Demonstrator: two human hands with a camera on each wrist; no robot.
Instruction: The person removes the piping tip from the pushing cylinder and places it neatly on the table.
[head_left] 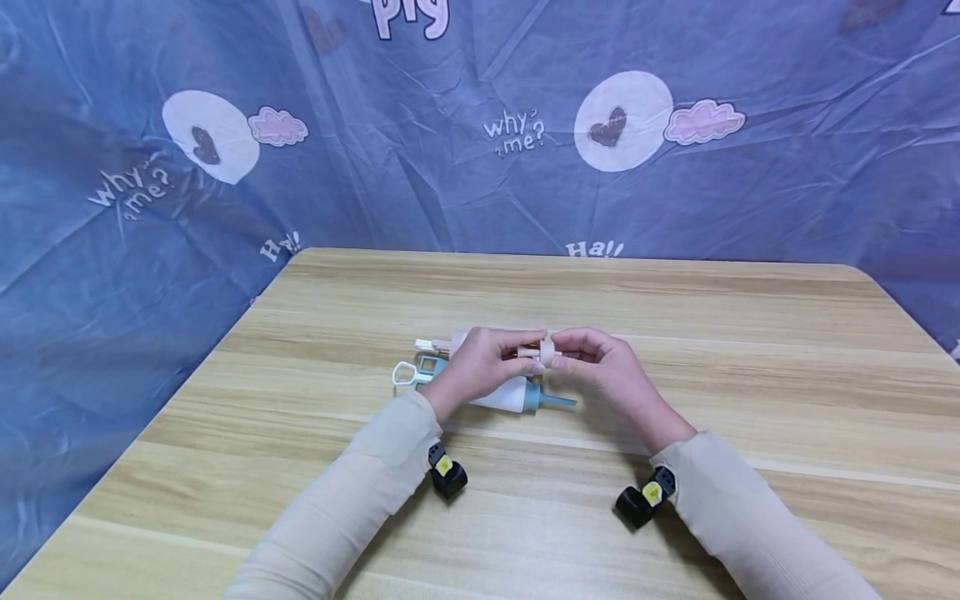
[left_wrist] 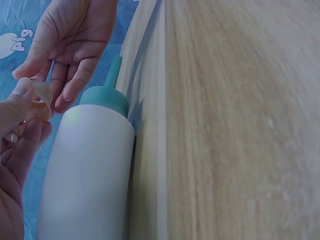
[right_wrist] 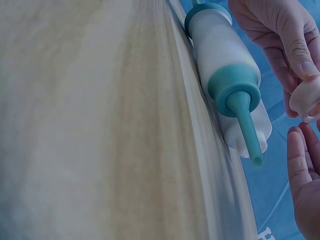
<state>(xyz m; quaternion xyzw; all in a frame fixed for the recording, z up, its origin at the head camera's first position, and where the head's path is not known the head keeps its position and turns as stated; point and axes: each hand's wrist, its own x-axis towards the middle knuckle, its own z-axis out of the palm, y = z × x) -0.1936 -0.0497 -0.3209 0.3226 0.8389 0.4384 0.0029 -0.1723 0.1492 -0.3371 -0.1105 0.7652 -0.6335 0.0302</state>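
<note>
In the head view, part of the white bottle (head_left: 504, 395) and most of the second bottle (head_left: 459, 339) were hidden by the left hand (head_left: 480, 367). The left sleeve (head_left: 337, 492) and right sleeve (head_left: 765, 525) were cut off by the bottom edge; marks on the yellow stickers (head_left: 444, 465) were too small to be read. In the right wrist view, the pale ring (right_wrist: 305, 100) and right hand (right_wrist: 307, 195) were cropped by the right edge.

The nearer bottle (head_left: 504, 395) lies before the farther bottle (right_wrist: 262, 121) on the table (head_left: 712, 333), with the cloth (head_left: 420, 167) behind.
</note>
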